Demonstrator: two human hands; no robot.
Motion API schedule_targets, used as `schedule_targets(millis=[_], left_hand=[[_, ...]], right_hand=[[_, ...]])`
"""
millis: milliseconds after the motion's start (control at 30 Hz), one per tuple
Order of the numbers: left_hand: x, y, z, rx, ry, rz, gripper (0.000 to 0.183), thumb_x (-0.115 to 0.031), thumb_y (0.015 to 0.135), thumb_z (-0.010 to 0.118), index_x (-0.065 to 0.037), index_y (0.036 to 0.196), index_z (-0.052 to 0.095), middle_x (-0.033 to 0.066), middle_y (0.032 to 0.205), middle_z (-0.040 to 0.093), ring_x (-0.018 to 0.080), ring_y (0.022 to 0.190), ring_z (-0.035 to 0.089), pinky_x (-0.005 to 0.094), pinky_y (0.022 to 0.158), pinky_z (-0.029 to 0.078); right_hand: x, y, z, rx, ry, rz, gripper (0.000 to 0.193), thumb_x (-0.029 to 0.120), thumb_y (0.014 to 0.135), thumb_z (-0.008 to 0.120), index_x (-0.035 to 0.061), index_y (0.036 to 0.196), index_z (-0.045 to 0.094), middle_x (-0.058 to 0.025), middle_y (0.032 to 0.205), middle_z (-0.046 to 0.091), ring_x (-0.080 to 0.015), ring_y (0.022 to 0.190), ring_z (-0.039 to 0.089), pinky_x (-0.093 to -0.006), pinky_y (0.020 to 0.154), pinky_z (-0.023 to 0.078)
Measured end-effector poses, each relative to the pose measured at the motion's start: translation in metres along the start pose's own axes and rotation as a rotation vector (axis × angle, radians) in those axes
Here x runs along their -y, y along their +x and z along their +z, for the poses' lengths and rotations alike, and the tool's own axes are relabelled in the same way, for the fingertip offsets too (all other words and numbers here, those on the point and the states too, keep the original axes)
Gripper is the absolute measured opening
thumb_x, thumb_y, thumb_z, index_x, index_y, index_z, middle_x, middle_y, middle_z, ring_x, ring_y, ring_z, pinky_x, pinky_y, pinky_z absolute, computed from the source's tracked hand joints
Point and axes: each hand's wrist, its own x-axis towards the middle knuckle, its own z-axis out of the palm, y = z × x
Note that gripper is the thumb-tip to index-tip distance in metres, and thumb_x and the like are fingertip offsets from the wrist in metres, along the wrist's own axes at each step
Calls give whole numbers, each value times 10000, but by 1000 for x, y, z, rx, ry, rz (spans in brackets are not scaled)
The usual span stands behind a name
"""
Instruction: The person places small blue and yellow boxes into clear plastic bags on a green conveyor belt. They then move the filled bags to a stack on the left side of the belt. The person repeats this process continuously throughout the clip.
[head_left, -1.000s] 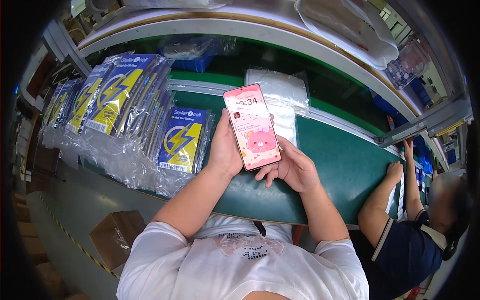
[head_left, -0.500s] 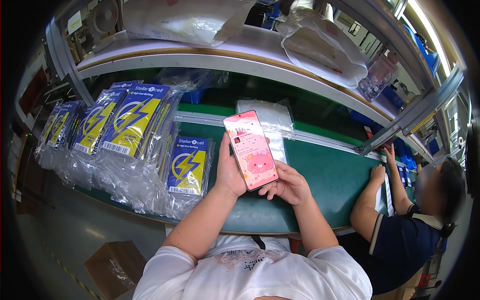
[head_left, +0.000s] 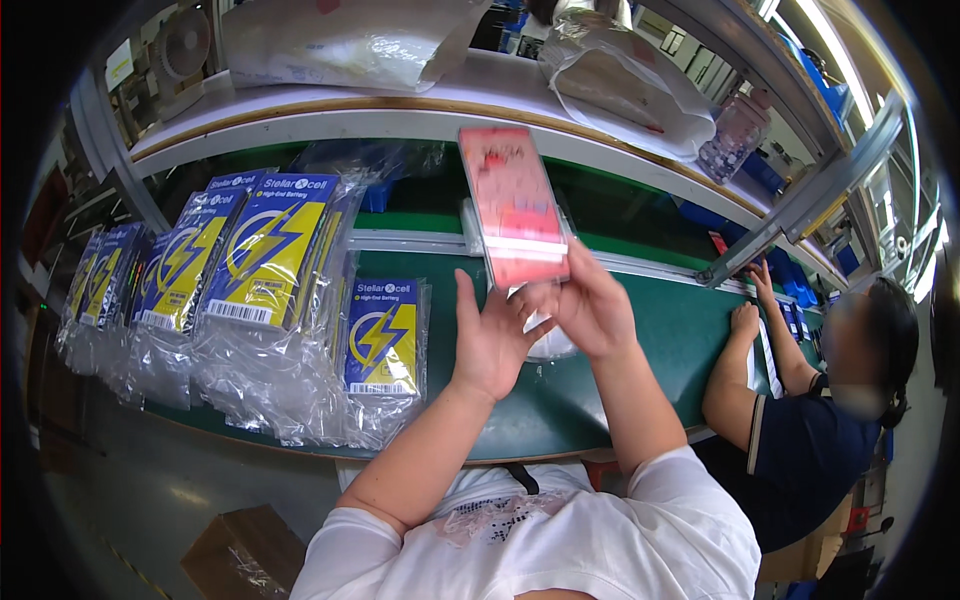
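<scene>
A smartphone (head_left: 510, 195) with a pink screen is tilted up over the back of the green bench, slightly blurred. My right hand (head_left: 592, 305) grips its lower right corner between thumb and fingers. Just below the phone, my left hand (head_left: 488, 345) is open, its thumb raised and palm turned toward the right hand. The left hand appears clear of the phone. Behind the phone and my fingers lies a pile of clear plastic bags (head_left: 552, 343), mostly hidden. Left of my left hand lies a blue and yellow battery pack (head_left: 382, 335) in a clear bag.
More bagged battery packs (head_left: 270, 250) are piled along the left of the green bench (head_left: 650, 340). A white shelf (head_left: 330, 115) spans the back, bearing large plastic sacks (head_left: 350, 45) and a bottle (head_left: 735, 135). A co-worker (head_left: 820, 430) works at the right. A cardboard box (head_left: 245, 550) stands on the floor.
The phone has moved up and away from me, tilting as it went. My left hand has let go of it and opened; my right hand now holds it alone.
</scene>
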Motion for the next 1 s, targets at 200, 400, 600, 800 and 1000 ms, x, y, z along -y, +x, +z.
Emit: schedule_targets(millis=[200,400,600,800,1000], left_hand=[[3,3,-8,-67,46,-78,760,-652,865,373,-49,1326,392,154,1279,461,250,1178,436,447,992,351],[4,2,-9,-95,140,-110,633,-569,891,414,-36,1228,470,141,1227,512,236,1138,470,436,976,368],[16,2,-24,-196,379,-238,441,-482,907,457,-63,996,564,57,914,593,177,846,558,320,750,443],[33,-10,1,222,540,-613,350,-292,962,439,-92,676,458,-45,567,358,56,485,296,206,442,243],[43,-9,-5,517,948,-1043,322,-353,952,479,-96,762,527,-64,611,430,22,507,332,178,445,252]], right_hand=[[31,83,-1,-182,142,-150,453,177,978,388,-161,1262,287,-339,1299,367,-392,1206,442,-428,1007,417],[39,105,1,-183,275,-166,519,224,940,457,-188,1225,322,-416,1296,312,-474,1235,375,-485,1060,336],[17,26,-35,-213,-294,35,333,204,920,503,-48,1133,545,-178,1059,630,-265,915,644,-383,734,531],[39,-34,-162,-932,-277,-249,174,163,904,496,11,840,549,20,553,373,-102,474,350,-257,439,303],[36,-43,-201,-1014,-243,-351,178,190,899,478,42,801,490,2,542,385,-108,424,346,-260,383,299]])
